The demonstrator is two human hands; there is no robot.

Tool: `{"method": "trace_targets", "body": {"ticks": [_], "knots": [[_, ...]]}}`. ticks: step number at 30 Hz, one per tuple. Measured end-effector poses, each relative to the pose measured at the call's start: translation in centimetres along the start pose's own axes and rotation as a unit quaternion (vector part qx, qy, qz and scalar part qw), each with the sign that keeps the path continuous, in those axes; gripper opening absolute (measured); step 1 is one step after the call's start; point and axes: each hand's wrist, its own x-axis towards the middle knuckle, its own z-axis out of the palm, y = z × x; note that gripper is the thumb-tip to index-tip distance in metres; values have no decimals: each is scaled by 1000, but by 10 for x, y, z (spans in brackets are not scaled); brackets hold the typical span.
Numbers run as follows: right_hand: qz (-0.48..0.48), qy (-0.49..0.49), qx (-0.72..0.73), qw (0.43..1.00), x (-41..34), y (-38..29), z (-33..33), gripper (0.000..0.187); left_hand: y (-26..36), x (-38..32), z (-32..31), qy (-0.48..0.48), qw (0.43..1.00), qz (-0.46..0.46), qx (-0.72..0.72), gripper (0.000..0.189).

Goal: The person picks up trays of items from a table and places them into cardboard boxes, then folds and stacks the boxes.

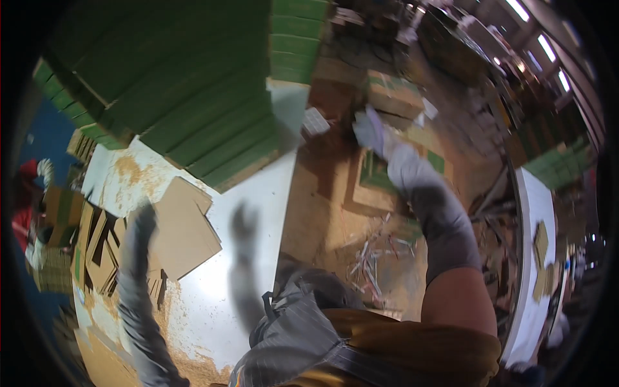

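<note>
My left hand [146, 209] is blurred at the end of a grey sleeve, over the white tabletop [263, 193]. Closest to it is a small pile of flat brown cardboard sheets [181, 232]; whether it touches them I cannot tell. On the right, my right hand [371, 131], in a pale glove, reaches out above the floor beside the table. It is blurred too, and its grip is unclear. Just beyond it stands a brown and green cardboard box [396, 96]. Under the forearm lies a green and brown carton [375, 171]. Stacked green cartons [208, 96] rise in front of me.
Sawdust-like brown debris [133, 169] is scattered on the table. Loose straps [370, 266] litter the floor. Upright cardboard pieces [101, 242] stand at the left. A person in red [29, 203] is at the far left. Another white table [527, 280] runs along the right.
</note>
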Motion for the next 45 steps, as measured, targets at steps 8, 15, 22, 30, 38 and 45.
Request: {"method": "trace_targets", "body": {"ticks": [8,15,22,30,38,45], "knots": [[463,124,-190,857,-435,488,-143,58,-218,-194,38,-49,937,-333,-94,55],[277,-18,-412,868,-581,577,-71,50,-285,-242,112,-227,901,-366,-55,71],[384,223,-137,885,-693,597,-77,49,-373,-264,138,-342,817,-438,-153,56],[430,396,263,767,-774,731,-64,56,-457,-292,236,-398,794,-378,261,42],[497,444,458,588,-768,892,-75,107,-701,-273,413,-540,646,-182,508,70],[423,516,484,566,-740,1069,-78,107,-883,-282,579,-653,451,-142,592,75]]}}
